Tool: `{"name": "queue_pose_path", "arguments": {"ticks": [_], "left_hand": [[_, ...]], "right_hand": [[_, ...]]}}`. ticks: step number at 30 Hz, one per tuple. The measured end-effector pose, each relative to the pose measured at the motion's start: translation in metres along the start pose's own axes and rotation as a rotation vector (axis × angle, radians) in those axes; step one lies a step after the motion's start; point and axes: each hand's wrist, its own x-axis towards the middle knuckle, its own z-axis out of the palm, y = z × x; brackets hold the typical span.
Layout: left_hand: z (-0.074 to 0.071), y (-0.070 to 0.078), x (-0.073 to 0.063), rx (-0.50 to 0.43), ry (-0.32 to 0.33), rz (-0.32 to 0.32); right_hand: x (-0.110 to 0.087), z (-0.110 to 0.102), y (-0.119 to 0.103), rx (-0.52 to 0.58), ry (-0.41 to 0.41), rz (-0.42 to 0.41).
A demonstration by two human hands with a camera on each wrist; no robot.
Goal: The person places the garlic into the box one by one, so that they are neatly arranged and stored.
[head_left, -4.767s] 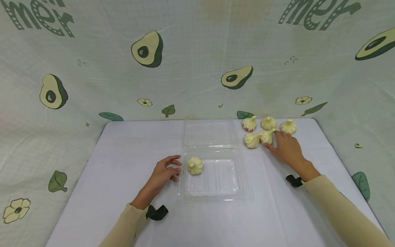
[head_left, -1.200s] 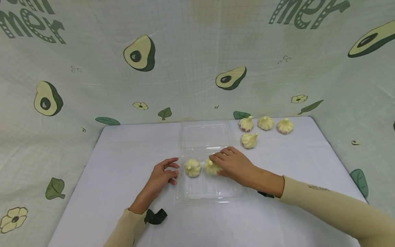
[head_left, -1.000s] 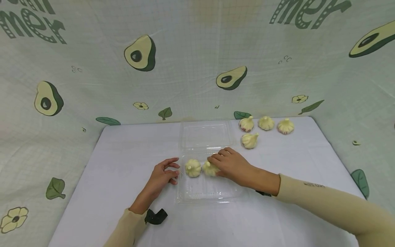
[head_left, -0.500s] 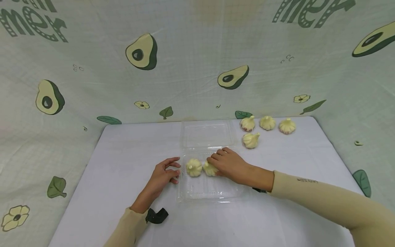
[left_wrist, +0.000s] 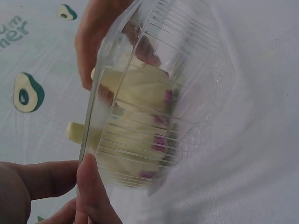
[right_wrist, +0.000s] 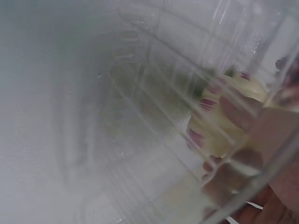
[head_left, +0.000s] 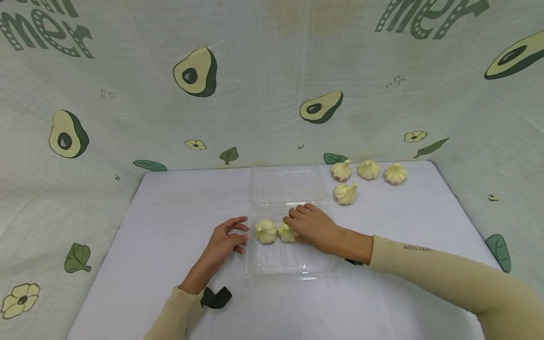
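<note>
A clear plastic clamshell container (head_left: pixel 293 267) lies opened out on the table. Inside, at its left, stands one garlic bulb (head_left: pixel 266 231). My right hand (head_left: pixel 314 229) grips a second garlic bulb (head_left: pixel 286 232) right beside it, fingers over the top and far side. Purple streaks show low on the bulbs through the clear wall in the left wrist view. My left hand (head_left: pixel 227 241) is at the container's left rim; in the left wrist view its thumb (left_wrist: pixel 93 182) and a finger meet at the rim, one on each side. The right wrist view looks through the clear wall.
Several garlic bulbs remain grouped at the back right, the nearest garlic bulb (head_left: pixel 345 193) lying tilted. The container's lid (head_left: pixel 285 185) lies flat behind its base. A cloth printed with avocados (head_left: pixel 195 71) hangs along the white table's back edge.
Over the earlier frames my right hand took a garlic bulb from the back right group into the container, then slid it slightly left against the first bulb. My left hand stayed at the rim.
</note>
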Motion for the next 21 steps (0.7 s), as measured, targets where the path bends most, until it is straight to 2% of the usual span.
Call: {"name": "queue_pose_path", "arguments": {"ticks": [11, 21], "left_hand": [[0.0, 0.0, 0.0, 0.004, -0.003, 0.004], [0.001, 0.001, -0.001, 0.004, 0.0, -0.003]], "right_hand": [[-0.004, -0.001, 0.001, 0.021, -0.019, 0.041], [-0.011, -0.003, 0.004, 0.02, 0.015, 0.06]]}}
